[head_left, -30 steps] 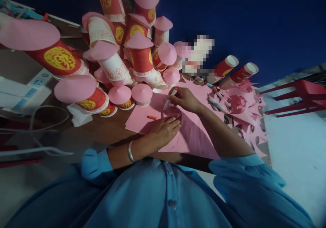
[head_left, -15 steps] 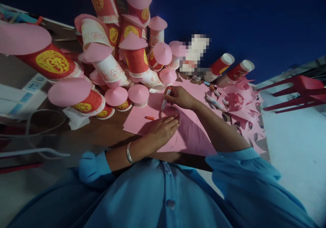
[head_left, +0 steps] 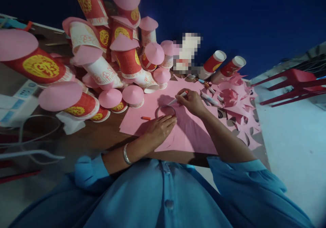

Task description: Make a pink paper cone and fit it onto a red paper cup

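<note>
Pink paper sheets (head_left: 201, 133) lie on the brown table in front of me. A thin round ring (head_left: 166, 106) rests on them, with pink showing inside it. My left hand (head_left: 163, 128) lies with its fingers over the ring's lower right edge, holding it down. My right hand (head_left: 191, 101) is closed on a white marker (head_left: 177, 98) with an orange end; its tip points down and left, near the ring's upper right edge. Left of the ring, an orange cap (head_left: 146, 118) lies on the paper.
Several red and white paper cups (head_left: 128, 63) with pink cone tops crowd the back left. Two capped-off stacks of cups (head_left: 211, 65) stand behind. Markers (head_left: 211, 98) and cut pink scraps (head_left: 239, 109) lie to the right. A red stool (head_left: 300, 82) is at far right.
My right hand and the marker have moved right, from the ring's upper left edge to its upper right side. My left hand still presses the ring. The whole view has shifted slightly.
</note>
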`<state>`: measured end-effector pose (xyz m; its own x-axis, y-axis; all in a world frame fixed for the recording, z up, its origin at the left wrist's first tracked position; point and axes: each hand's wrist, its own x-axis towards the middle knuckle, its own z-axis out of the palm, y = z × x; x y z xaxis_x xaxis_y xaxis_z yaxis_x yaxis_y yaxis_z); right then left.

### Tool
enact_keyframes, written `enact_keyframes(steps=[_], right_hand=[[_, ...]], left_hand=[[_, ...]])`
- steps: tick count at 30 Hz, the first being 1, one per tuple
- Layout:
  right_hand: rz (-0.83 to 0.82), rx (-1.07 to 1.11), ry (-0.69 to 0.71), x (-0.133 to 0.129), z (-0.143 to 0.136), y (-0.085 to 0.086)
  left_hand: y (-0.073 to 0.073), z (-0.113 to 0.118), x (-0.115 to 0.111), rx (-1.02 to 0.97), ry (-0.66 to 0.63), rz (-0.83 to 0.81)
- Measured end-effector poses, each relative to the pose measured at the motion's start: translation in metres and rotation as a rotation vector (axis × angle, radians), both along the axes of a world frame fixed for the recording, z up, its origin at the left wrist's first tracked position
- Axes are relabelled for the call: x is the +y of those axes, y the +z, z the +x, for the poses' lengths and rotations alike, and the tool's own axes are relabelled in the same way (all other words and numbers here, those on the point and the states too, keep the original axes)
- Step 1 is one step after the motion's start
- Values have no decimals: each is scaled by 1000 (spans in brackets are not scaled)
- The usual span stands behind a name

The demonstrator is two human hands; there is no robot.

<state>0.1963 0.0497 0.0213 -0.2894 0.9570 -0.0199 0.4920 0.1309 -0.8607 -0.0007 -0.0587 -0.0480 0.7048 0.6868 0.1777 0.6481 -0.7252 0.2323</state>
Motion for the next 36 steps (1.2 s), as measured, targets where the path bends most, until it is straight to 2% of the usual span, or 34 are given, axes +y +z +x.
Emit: enact_keyframes(steps=[4,9,16,23,31,36], right_hand=[[68,-18,-90,-25,14,-9],[150,-62,-135,-55,22,-13],[349,-206,-111,-88,26,-21],[513,-342,-59,-118,22,-26],[635,-386,-23,-141,10,-23],[573,-343,-32,-143,6,-22]], left_hand=[[3,0,0,-34,8,9],[12,0,2,-68,28,44],[20,1,3,-43,132,13],[25,0,6,-70,101,-58],[26,0,6,-165,109,-144],[24,0,6,-177,127,-166]])
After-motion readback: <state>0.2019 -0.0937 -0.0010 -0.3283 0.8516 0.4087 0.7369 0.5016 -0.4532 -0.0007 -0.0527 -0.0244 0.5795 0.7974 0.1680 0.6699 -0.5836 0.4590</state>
